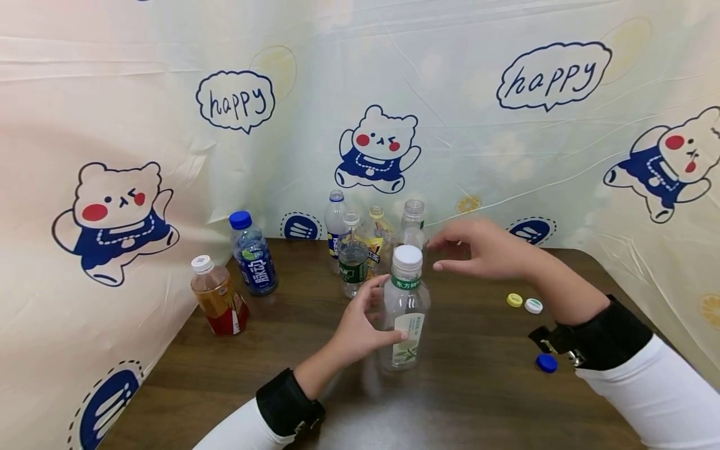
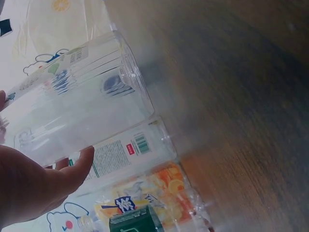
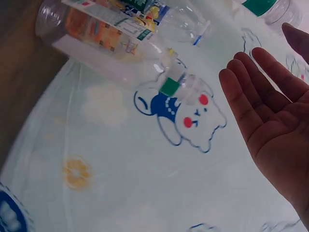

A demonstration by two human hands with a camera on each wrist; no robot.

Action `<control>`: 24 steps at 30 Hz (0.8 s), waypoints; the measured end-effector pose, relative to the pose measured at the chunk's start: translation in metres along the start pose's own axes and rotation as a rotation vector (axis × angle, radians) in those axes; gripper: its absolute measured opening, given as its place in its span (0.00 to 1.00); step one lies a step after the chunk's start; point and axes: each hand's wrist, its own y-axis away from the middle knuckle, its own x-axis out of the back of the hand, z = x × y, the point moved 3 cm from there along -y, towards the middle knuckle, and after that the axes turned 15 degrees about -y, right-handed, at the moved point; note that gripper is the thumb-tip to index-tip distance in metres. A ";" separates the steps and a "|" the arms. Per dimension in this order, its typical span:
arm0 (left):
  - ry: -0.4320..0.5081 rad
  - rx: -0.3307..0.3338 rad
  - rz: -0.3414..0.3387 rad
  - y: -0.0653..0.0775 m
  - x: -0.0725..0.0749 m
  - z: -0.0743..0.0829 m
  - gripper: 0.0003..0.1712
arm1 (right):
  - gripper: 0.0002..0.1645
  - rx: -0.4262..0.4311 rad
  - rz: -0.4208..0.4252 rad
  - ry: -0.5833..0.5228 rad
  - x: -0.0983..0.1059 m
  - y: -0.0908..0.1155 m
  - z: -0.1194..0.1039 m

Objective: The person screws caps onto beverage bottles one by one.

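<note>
A clear plastic bottle (image 1: 406, 300) with a white cap (image 1: 407, 257) and a green neck band stands upright on the wooden table. My left hand (image 1: 360, 325) grips its body from the left, thumb across the front label; the fingers behind are partly hidden. In the left wrist view the see-through bottle (image 2: 82, 101) fills the upper left, beside the hand (image 2: 43, 183). To the right of the cap and apart from it, my right hand (image 1: 484, 250) is raised and holds nothing. Its fingers look relaxed in the right wrist view, where the palm (image 3: 285, 130) shows.
Behind stand several uncapped bottles, among them a green-labelled one (image 1: 353, 262) and a yellow-labelled one (image 1: 379, 234). At left are a blue-capped bottle (image 1: 255, 262) and a white-capped bottle (image 1: 219, 300). Yellow (image 1: 514, 300), white (image 1: 534, 305) and blue (image 1: 547, 363) caps lie at right.
</note>
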 end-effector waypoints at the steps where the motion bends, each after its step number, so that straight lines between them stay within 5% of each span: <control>1: -0.001 0.004 0.000 0.000 0.000 0.000 0.51 | 0.14 -0.003 0.018 -0.028 -0.002 0.003 0.005; 16: -0.009 -0.007 -0.005 0.000 0.000 0.001 0.51 | 0.16 -0.248 0.265 -0.376 -0.064 0.047 0.079; 24: -0.002 0.007 0.007 0.001 0.002 0.000 0.51 | 0.15 -0.277 0.328 -0.503 -0.089 0.071 0.095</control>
